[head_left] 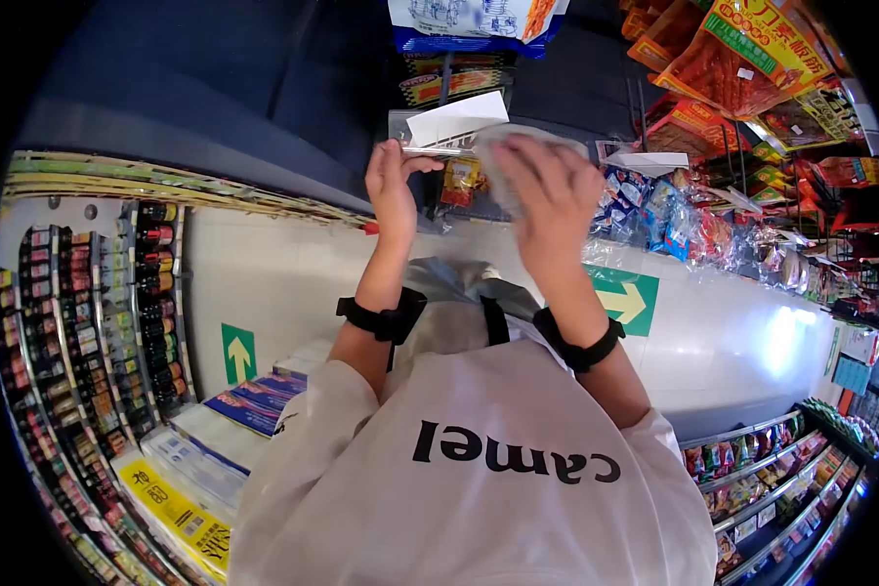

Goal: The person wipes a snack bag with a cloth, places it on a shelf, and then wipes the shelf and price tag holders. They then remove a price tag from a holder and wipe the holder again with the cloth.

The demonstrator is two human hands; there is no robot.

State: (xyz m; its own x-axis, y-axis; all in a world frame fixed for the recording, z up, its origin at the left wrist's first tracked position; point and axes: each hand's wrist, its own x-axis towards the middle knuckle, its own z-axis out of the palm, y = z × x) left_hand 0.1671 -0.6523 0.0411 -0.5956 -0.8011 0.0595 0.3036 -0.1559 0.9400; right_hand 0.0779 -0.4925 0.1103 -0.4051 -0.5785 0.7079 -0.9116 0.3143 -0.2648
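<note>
At the shelf edge, my left hand (395, 186) has its fingers curled at the end of a thin clear strip (439, 151). My right hand (554, 190) is closed on a greyish cloth (505, 166), blurred by motion, at the strip's other side. Just above the strip a white card (457, 115) stands at a slant. Between my hands, a little lower, hangs a small orange and yellow packet (460, 183).
Orange snack bags (747, 54) hang at the upper right, with small blue packets (610, 200) below. A white and blue bag (479, 20) is at the top. Boxes (181, 498) stand at the lower left, near bottle shelves (156, 293).
</note>
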